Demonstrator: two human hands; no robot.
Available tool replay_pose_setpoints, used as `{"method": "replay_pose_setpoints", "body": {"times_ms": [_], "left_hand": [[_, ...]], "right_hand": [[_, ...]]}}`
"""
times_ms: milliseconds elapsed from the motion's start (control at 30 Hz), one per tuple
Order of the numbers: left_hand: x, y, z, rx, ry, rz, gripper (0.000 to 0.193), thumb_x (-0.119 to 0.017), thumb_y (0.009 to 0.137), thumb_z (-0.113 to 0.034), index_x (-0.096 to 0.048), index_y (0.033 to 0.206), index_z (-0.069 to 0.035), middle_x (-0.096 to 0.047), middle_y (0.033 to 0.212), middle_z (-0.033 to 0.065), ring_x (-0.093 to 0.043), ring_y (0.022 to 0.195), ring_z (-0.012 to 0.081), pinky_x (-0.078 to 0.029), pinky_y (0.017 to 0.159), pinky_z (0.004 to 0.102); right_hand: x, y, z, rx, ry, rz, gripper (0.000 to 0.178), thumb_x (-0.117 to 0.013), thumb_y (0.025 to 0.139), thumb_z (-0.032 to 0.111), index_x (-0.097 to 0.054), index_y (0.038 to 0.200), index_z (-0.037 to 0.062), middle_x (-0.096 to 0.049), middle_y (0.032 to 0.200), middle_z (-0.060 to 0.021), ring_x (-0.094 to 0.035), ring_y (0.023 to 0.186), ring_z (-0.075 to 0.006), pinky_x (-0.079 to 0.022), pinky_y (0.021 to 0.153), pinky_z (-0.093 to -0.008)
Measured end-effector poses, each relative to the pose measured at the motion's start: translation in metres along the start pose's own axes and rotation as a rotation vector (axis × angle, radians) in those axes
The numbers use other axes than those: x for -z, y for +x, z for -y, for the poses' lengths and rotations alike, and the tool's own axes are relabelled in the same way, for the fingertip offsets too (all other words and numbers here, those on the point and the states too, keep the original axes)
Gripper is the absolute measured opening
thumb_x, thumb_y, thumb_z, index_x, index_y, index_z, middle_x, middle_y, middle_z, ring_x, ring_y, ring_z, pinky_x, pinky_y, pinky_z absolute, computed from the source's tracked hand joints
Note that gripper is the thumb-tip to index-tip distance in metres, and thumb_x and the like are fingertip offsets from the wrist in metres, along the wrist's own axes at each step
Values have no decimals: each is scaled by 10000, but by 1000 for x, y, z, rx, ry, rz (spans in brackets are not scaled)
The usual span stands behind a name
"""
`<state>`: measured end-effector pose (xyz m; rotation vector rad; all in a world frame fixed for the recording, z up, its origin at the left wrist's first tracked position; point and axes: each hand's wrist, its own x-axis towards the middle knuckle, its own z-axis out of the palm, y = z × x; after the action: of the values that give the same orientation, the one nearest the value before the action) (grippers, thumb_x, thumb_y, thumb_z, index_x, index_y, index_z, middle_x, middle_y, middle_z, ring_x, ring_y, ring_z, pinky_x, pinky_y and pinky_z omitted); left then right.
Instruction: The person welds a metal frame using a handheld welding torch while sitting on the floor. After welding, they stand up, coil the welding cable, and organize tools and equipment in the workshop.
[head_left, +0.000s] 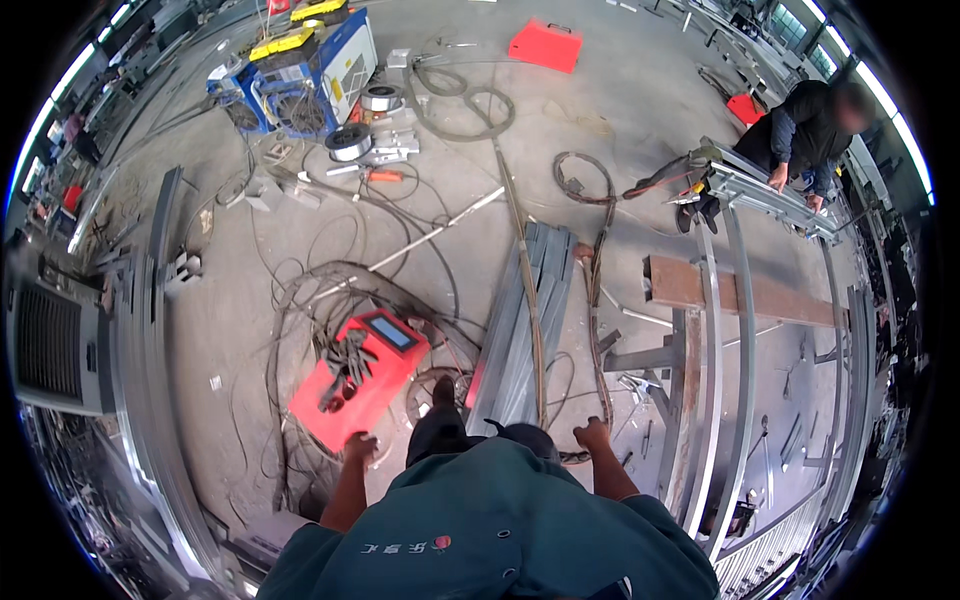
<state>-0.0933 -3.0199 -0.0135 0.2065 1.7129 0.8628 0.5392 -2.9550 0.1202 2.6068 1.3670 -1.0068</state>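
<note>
My left hand hangs beside the near edge of a red box-shaped machine, its fingers loosely bent with nothing seen in them. Whether it touches the machine cannot be made out. On the machine's top are a small screen, dark grey gloves and dark-lensed glasses. My right hand hangs apart from things, near a cable bundle, loosely bent and apparently holding nothing. Between my hands, grey metal profiles lie stacked on the floor ahead of my feet.
Cables loop across the floor. At right stands a metal frame with a rusty beam; beyond it another person leans over metal rails. Blue machines, wire spools and a red case stand farther off.
</note>
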Motion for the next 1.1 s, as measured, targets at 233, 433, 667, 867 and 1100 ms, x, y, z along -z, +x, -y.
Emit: {"method": "replay_pose_setpoints", "body": {"times_ms": [233, 433, 667, 867, 1100], "left_hand": [[-127, 53, -329, -234, 261, -43, 442, -675, 841, -138, -624, 1259, -4, -692, 815, 74, -634, 653, 145, -510, 543, 287], [-258, 117, -426, -88, 273, 242, 492, -709, 851, -170, -592, 1294, 11, -697, 921, 112, -676, 712, 182, -529, 573, 309], [-369, 272, -524, -121, 436, 216, 465, -680, 842, -122, -589, 1269, 38, -674, 809, 104, -640, 605, 168, -473, 468, 294], [-467, 311, -650, 143, 309, 101, 112, -601, 851, -46, -563, 955, -63, -528, 647, 33, -479, 473, 117, -279, 371, 271], [-584, 428, -699, 24, 812, 365, 72, -580, 839, -42, -606, 772, -50, -566, 648, 70, -523, 480, 183, -351, 424, 319]], "right_hand": [[17, 77, 104, -124, 140, 40, 640, -717, 742, 345, -650, 1250, -38, -659, 1249, -265, -638, 1165, -396, -514, 999, -427], [9, 234, 198, -112, 177, 207, 572, -732, 752, 385, -697, 1152, -23, -689, 1171, -247, -655, 1123, -381, -519, 951, -433], [108, 463, 349, -10, 217, 266, 426, -724, 791, 401, -762, 952, 9, -735, 978, -227, -704, 939, -379, -545, 848, -441], [318, 578, 495, 165, 471, -6, 589, -719, 828, 301, -625, 1270, -77, -695, 1189, -246, -677, 1104, -307, -509, 967, -369], [456, 710, 590, 161, 591, -50, 543, -676, 866, 292, -612, 1281, -52, -702, 1179, -221, -671, 1108, -290, -496, 958, -360]]}}
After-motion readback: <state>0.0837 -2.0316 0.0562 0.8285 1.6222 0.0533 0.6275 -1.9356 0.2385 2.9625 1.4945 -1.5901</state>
